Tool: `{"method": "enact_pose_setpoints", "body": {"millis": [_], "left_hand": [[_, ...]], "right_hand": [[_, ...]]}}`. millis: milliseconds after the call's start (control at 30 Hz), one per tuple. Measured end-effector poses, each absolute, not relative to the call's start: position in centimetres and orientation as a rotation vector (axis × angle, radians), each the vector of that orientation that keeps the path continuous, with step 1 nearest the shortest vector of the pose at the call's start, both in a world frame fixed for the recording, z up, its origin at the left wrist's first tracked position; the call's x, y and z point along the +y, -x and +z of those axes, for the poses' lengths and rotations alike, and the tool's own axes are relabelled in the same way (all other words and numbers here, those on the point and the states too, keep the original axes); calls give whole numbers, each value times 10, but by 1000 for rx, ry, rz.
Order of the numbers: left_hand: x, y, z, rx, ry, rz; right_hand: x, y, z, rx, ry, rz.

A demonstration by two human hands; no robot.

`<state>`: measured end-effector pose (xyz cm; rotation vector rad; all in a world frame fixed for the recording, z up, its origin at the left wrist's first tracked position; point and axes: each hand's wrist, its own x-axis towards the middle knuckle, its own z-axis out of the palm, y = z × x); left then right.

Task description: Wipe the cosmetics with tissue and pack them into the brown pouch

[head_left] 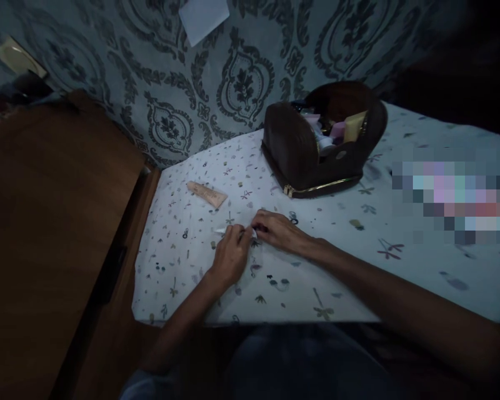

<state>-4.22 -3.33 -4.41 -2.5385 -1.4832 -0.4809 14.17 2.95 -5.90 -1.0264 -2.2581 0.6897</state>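
Pinched in my left hand (231,253) is a small white tube-like item (220,230), its thin tapered end sticking out to the left of the fingers. My right hand (277,230) is closed at the other end of this item, fingers curled and meeting the left fingertips. What the right fingers grip is mostly hidden; a bit of white shows between the two hands. Both hands rest low over the patterned white tabletop cover (183,289). Up and to the left of them, a beige squeeze tube (207,194) lies flat.
A dark brown zip bag (294,139) stands unzipped at the back, with several small items inside. Wallpaper (244,78) rises behind the table, with a white paper (204,19) on it. Brown wooden furniture (54,222) borders the left side. A blurred-out patch covers the right.
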Motion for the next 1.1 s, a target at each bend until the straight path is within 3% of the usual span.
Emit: {"method": "enact_pose_setpoints", "body": {"millis": [233, 667, 867, 1100], "left_hand": [[-23, 69, -39, -1599, 2443, -317], [-12, 102, -42, -1762, 2379, -389], [-23, 74, -35, -1793, 2471, -486], [-26, 44, -38, -1700, 2584, -304]], "right_hand": [[28, -142, -56, -2292, 1073, 685], [24, -139, -56, -2246, 1068, 648], [23, -138, -57, -2275, 1082, 617], [25, -138, -62, -2324, 1073, 567]]}}
